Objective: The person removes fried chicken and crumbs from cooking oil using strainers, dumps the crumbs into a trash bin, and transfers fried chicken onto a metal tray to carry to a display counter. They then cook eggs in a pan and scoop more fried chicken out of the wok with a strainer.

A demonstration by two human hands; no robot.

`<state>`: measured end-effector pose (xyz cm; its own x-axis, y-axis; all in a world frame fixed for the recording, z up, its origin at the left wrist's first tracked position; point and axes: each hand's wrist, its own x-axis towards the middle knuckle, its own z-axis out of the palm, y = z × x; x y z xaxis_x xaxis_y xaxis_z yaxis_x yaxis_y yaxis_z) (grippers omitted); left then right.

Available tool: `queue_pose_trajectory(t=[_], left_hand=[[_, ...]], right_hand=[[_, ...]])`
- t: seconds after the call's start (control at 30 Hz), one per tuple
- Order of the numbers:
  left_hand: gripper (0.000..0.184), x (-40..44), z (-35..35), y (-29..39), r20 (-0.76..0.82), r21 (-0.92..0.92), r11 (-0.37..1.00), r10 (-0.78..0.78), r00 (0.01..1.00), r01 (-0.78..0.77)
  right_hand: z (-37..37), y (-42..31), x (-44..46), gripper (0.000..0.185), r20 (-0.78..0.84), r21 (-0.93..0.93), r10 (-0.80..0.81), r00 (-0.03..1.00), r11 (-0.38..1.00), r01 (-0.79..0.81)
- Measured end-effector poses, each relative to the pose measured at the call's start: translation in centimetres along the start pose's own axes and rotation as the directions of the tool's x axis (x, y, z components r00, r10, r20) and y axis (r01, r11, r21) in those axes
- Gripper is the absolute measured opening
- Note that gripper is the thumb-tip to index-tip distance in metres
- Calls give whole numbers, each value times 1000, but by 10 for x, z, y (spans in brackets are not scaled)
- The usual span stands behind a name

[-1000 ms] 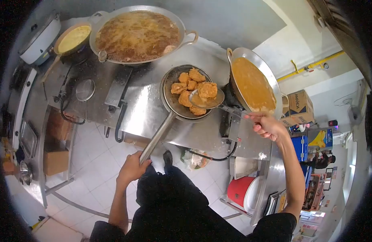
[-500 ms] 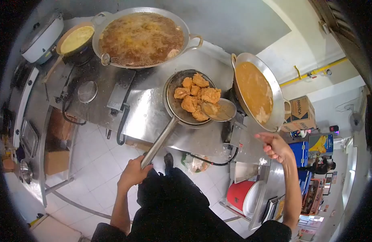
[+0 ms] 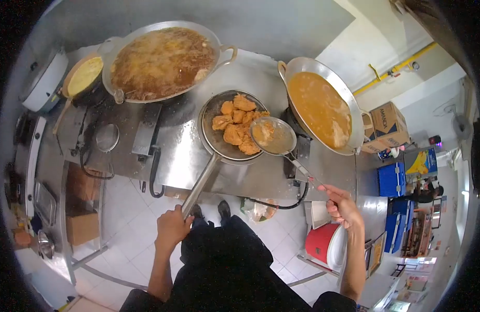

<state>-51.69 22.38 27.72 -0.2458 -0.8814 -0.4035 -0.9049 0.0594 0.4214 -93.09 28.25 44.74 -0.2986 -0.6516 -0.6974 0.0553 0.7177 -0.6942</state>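
Note:
My left hand point(image 3: 173, 224) is closed around the thick metal handle of a large round strainer point(image 3: 211, 110). Several pieces of golden-brown fried chicken point(image 3: 233, 134) lie piled in its mesh bowl, over the steel counter. In my right hand point(image 3: 343, 207), the fingers pinch the thin handle of a smaller mesh skimmer point(image 3: 284, 136). The skimmer overlaps the right side of the chicken, with pale brown crumbs in or seen through its mesh; whether it touches the pieces I cannot tell.
A large wok point(image 3: 218, 48) of bubbling oil stands back left; another wok point(image 3: 357, 112) of brown oil sits right. A smaller pan point(image 3: 67, 86) with yellow contents is far left. Another skimmer point(image 3: 107, 137) lies on the counter. A red cooler point(image 3: 323, 243) stands below, right.
The view has shifted, moving the woks leftward. The skimmer now faces the camera more fully and its handle shows. My left hand keeps its grip on the large strainer.

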Motion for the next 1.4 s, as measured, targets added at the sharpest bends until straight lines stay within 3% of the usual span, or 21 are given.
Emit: queue_pose_trajectory(t=[0.2,0.3,0.37,0.5,0.53,0.57,0.6,0.67,0.7,0.73,0.8,0.93,1.0,1.03,1.1,1.13,1.2,1.23,1.3,1.33,1.4], left_hand=[[40,4,11,13,-63,78,997,-6,998,11],[40,7,11,14,-43,119,989,-78,996,83],[41,2,5,16,-34,171,981,-85,996,89],[45,-6,12,9,-77,203,952,-216,973,227],[46,-9,14,10,-102,203,937,-268,958,284],[46,-8,15,13,-119,184,931,-296,948,314],[46,-7,19,14,-117,177,931,-302,946,319],[46,-2,26,16,-191,198,902,-348,918,384],[45,-2,28,18,-230,193,892,-364,903,409],[45,-1,28,22,-229,189,894,-362,904,406],[41,-1,28,27,-315,203,859,-397,862,469],[37,4,40,17,-337,267,848,-363,868,458],[32,6,44,18,-366,248,837,-385,848,487],[29,6,44,20,-376,235,829,-404,834,508],[22,4,39,29,-384,237,815,-421,822,529],[22,4,37,32,-386,229,809,-436,813,542],[21,4,35,36,-375,232,805,-444,813,546],[21,4,36,38,-378,217,798,-462,802,562],[19,3,37,39,-425,228,794,-440,791,564],[19,3,36,41,-430,215,788,-454,780,577],[17,3,35,43,-388,191,788,-487,783,585]], right_hand=[[21,-7,-8,31,-14,103,-59,998,993,61],[12,-22,-1,32,-83,102,-169,982,979,177],[-12,-31,9,31,-161,-26,-321,933,947,321],[-107,-41,43,31,-287,-206,-423,859,903,376],[-141,-35,63,30,-307,-564,-646,699,715,413],[-169,-30,79,30,-222,-839,-831,510,430,335],[-192,-28,90,30,-214,-841,-833,511,423,337],[-223,-33,103,28,-83,-977,-931,356,146,153],[-225,-41,99,26,-136,-974,-890,435,201,107],[-241,-43,107,26,-136,-975,-891,433,199,103],[-277,-40,131,26,-235,-972,-792,563,175,-159],[-312,-35,186,19,-83,-994,-780,620,20,-108],[-305,-40,217,24,166,-985,-766,621,-107,133],[-299,-49,227,24,176,-984,-765,620,-114,139],[-272,-70,238,25,116,-962,-564,818,141,233],[-261,-73,243,25,132,-961,-563,815,129,245],[-240,-85,253,27,-76,-779,-425,902,590,213],[-229,-91,255,27,-56,-785,-430,901,576,226],[-203,-104,248,27,-67,-506,-280,958,836,209],[-193,-108,247,27,-52,-515,-288,956,828,221],[-174,-112,244,32,-23,-342,-267,963,908,243]])
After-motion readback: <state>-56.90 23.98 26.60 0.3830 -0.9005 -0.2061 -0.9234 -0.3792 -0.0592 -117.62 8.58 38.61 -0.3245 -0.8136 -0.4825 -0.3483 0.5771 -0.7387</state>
